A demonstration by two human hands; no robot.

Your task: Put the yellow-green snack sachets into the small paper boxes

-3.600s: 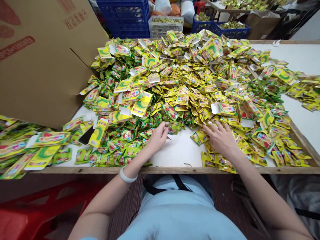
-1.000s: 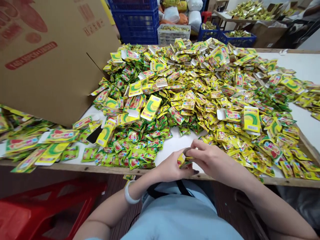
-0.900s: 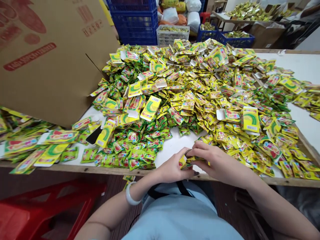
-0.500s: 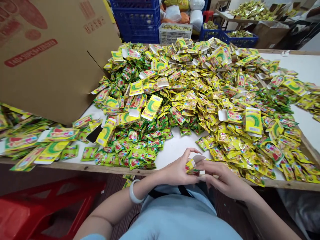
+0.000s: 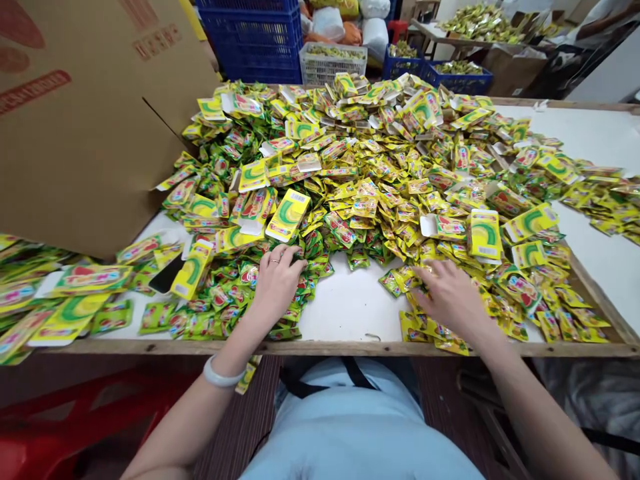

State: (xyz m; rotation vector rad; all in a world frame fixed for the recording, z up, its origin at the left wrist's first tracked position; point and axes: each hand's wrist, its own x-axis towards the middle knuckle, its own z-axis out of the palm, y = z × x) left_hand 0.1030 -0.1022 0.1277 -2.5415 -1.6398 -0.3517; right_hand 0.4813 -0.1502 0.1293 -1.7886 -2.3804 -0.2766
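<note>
My left hand (image 5: 279,280) rests on the heap of green candy packets (image 5: 220,297), fingers bent down among them and thumb apart. No packet shows clearly in it. My right hand (image 5: 453,297) is over the yellow candy packets (image 5: 420,327), its fingers spread and slightly blurred, touching the near edge of that pile. Printed yellow-green cartons lie on the heaps: one box (image 5: 289,215) just beyond my left hand, another box (image 5: 485,235) beyond my right, and a further box (image 5: 531,223) to its right.
A large cardboard carton (image 5: 100,147) stands at the left, with a dark phone (image 5: 167,273) near its corner. The table's wooden edge (image 5: 345,348) runs along the front. Blue crates (image 5: 255,43) and a white crate (image 5: 333,65) stand behind. A red stool (image 5: 75,427) is at lower left.
My hands held a small open carton together at the table edge; now they are apart, the left on green packets, the right on yellow. A carton now lies on the right-hand heap.
</note>
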